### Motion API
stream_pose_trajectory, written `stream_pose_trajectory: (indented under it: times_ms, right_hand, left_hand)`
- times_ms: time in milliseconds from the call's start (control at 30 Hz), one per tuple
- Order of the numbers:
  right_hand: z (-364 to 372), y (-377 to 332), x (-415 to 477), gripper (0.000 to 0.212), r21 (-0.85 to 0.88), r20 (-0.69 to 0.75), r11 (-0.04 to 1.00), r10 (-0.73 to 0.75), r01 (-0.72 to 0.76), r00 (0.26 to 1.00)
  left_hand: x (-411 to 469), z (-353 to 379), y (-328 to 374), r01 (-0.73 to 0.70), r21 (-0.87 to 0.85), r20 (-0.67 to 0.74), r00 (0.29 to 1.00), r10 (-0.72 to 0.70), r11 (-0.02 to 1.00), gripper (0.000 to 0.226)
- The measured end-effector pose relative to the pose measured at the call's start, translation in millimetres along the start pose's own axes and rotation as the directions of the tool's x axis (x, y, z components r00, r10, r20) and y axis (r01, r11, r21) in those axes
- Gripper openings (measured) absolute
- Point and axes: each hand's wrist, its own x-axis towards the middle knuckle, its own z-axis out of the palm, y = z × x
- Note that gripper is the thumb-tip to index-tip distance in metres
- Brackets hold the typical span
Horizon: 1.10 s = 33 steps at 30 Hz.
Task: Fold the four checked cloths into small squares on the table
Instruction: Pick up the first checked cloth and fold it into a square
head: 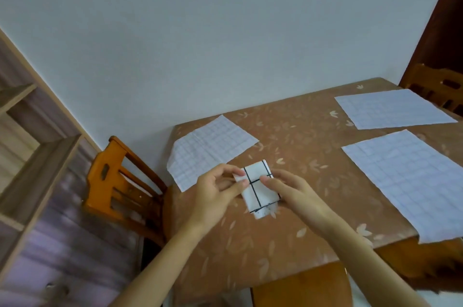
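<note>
The folded cloth (259, 196) is held at the near middle of the desk (275, 251), its left edge pinched by fingers (241, 182) of the left hand (215, 191), its right side gripped by the right hand (293, 191). It is judged light, limp and quick to spring open; corners and creased edges are best pinched.
</note>
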Motion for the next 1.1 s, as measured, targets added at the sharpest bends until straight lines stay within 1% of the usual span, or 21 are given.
stream_pose_trajectory:
  times_ms: [67, 100, 167, 233, 300, 400, 467, 533, 600, 633, 700, 733, 767, 833, 867, 900, 933, 967, 1033, 1067, 1100]
  right_hand:
    - [1.3, 14.3, 5.6, 0.025, 0.001, -0.001, 1.0, 0.017, -0.017, 1.0]
    - [1.4, 22.2, 9.1, 0.024, 0.023, -0.037, 0.999, 0.028, -0.027, 0.999]
    - [0.4, 39.0, 16.4, 0.03, 0.098, -0.133, 0.994, 0.062, -0.049, 0.989]
    - [-1.6, 56.8, 25.9, 0.038, 0.135, -0.229, 0.988, 0.107, -0.077, 0.968]
    - [-1.8, 77.3, 37.4, 0.038, 0.126, -0.298, 0.987, 0.138, -0.105, 0.944]
    - [-1.2, 114.5, 55.2, 0.026, -0.02, -0.371, 0.989, 0.132, -0.149, 0.919]
    - [0.1, 142.4, 65.5, 0.023, -0.148, -0.385, 0.971, 0.117, -0.186, 0.915]
    - [0.4, 172.3, 74.9, 0.021, -0.259, -0.413, 0.944, 0.084, -0.205, 0.907]
    - [-0.5, 203.7, 82.5, 0.022, -0.338, -0.441, 0.913, 0.06, -0.228, 0.896]
    - [-0.6, 218.9, 85.1, 0.024, -0.372, -0.446, 0.895, 0.062, -0.248, 0.893]
    - [0.6, 246.3, 87.3, 0.027, -0.428, -0.443, 0.851, 0.097, -0.306, 0.891]
    - [1.0, 258.0, 87.9, 0.028, -0.45, -0.438, 0.827, 0.124, -0.337, 0.89]
    - [1.3, 267.0, 88.8, 0.029, -0.475, -0.436, 0.803, 0.139, -0.359, 0.889]
    - [0.7, 279.9, 91.2, 0.031, -0.536, -0.441, 0.766, 0.104, -0.354, 0.892]
    - [0.0, 286.5, 92.4, 0.031, -0.572, -0.44, 0.749, 0.065, -0.335, 0.896]
    - [-0.6, 291.7, 94.0, 0.03, -0.603, -0.437, 0.733, 0.028, -0.316, 0.899]
    - [-1.2, 296.7, 96.7, 0.029, -0.622, -0.434, 0.72, 0.009, -0.307, 0.901]
    - [-1.2, 299.4, 99.6, 0.028, -0.631, -0.439, 0.71, 0.007, -0.313, 0.899]
    - [-2.9, 304.8, 102.2, 0.028, -0.656, -0.475, 0.674, -0.018, -0.34, 0.88]
    - [-5.0, 306.5, 102.0, 0.028, -0.695, -0.495, 0.637, -0.087, -0.333, 0.865]
    - [-7.1, 307.1, 100.1, 0.027, -0.74, -0.501, 0.595, -0.178, -0.312, 0.847]
  left_hand:
    - [-0.4, 2.6, -10.3, 0.044, -0.012, -0.008, 0.999, -0.044, 0.999, 0.026]
    - [0.4, 3.5, -16.8, 0.077, 0.001, 0.001, 0.997, -0.077, 0.997, 0.031]
    - [2.5, 6.0, -30.6, 0.184, 0.031, 0.059, 0.981, -0.186, 0.982, 0.038]
    - [5.6, 9.5, -50.5, 0.308, 0.046, 0.178, 0.934, -0.311, 0.95, 0.04]
    - [8.3, 16.0, -74.4, 0.389, 0.072, 0.268, 0.879, -0.394, 0.918, 0.033]
    - [13.9, 28.1, -114.3, 0.468, 0.071, 0.29, 0.835, -0.468, 0.881, 0.016]
    - [17.0, 35.9, -146.0, 0.496, 0.07, 0.262, 0.828, -0.496, 0.865, 0.015]
    - [17.6, 44.8, -182.2, 0.468, 0.118, 0.212, 0.849, -0.483, 0.876, 0.029]
    - [14.8, 55.1, -222.1, 0.424, 0.207, 0.185, 0.868, -0.461, 0.881, 0.057]
    - [11.5, 59.3, -243.3, 0.415, 0.246, 0.168, 0.872, -0.46, 0.876, 0.062]
    - [4.1, 66.9, -279.5, 0.384, 0.314, 0.119, 0.892, -0.437, 0.868, 0.058]
    - [0.7, 70.2, -291.7, 0.36, 0.381, 0.092, 0.902, -0.423, 0.852, 0.057]
    - [-2.0, 72.2, -298.5, 0.321, 0.477, 0.084, 0.91, -0.406, 0.818, 0.056]
    - [-3.8, 78.6, -302.7, 0.235, 0.678, 0.04, 0.934, -0.354, 0.696, 0.058]
    - [-4.5, 81.5, -305.7, 0.191, 0.748, 0.02, 0.951, -0.309, 0.636, 0.064]
    - [-4.5, 84.1, -308.3, 0.144, 0.779, 0.028, 0.964, -0.263, 0.61, 0.07]
    - [-2.8, 85.5, -310.8, 0.112, 0.787, 0.037, 0.973, -0.228, 0.607, 0.069]
    - [-2.6, 86.5, -314.2, 0.062, 0.802, 0.06, 0.981, -0.184, 0.594, 0.06]
    - [-4.7, 88.2, -324.1, -0.039, 0.859, 0.104, 0.99, -0.099, 0.51, 0.034]
    - [-5.4, 88.9, -328.8, -0.103, 0.88, 0.156, 0.985, -0.078, 0.464, 0.027]
    - [-6.8, 89.8, -332.0, -0.17, 0.893, 0.218, 0.973, -0.072, 0.416, 0.031]
